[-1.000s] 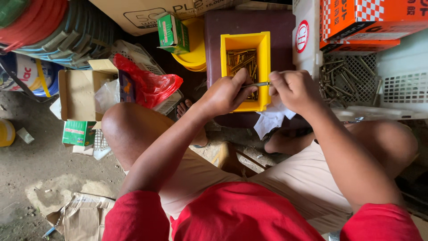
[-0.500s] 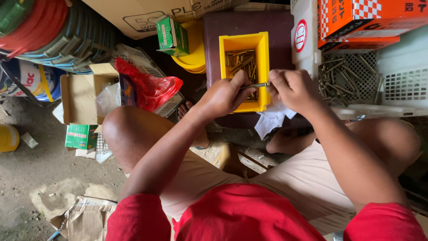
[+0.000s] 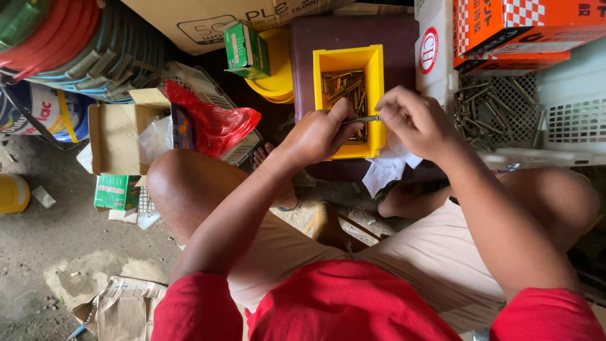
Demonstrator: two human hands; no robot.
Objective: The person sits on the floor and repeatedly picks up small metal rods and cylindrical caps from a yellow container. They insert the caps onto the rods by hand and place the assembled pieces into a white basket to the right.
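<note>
Right now the left hand (image 3: 319, 134) and the right hand (image 3: 416, 120) meet over the near end of a yellow bin (image 3: 349, 63), each pinching one end of a slim metal bolt (image 3: 361, 119) that lies level between them. The left hand's thumb and forefinger are closed on its left end; the right hand's fingers are curled around the other end, though whether they also hold a nut or some other small part there is hidden behind the knuckles. Both hands are therefore closed, gripping the bolt, and it hangs just above the bin's front wall.

To do this well, a fair judgement is to keep one hand steady as the anchor and let the other do any turning, with the bolt kept over the bin so that anything dropped falls back inside.

Inside the bin lies a heap of similar brass-coloured bolts (image 3: 344, 88). The bin rests on a dark maroon stool (image 3: 353, 31). Just right of the hands a white plastic crate (image 3: 568, 120) holds loose grey bolts, with orange boxes (image 3: 505, 28) stacked above it. A crumpled white paper (image 3: 385, 170) lies below the bin. To the left sit a red plastic bag (image 3: 211, 123), an open cardboard box (image 3: 113, 136) and small green boxes (image 3: 246, 50), on the dirt floor (image 3: 38, 252).
</note>
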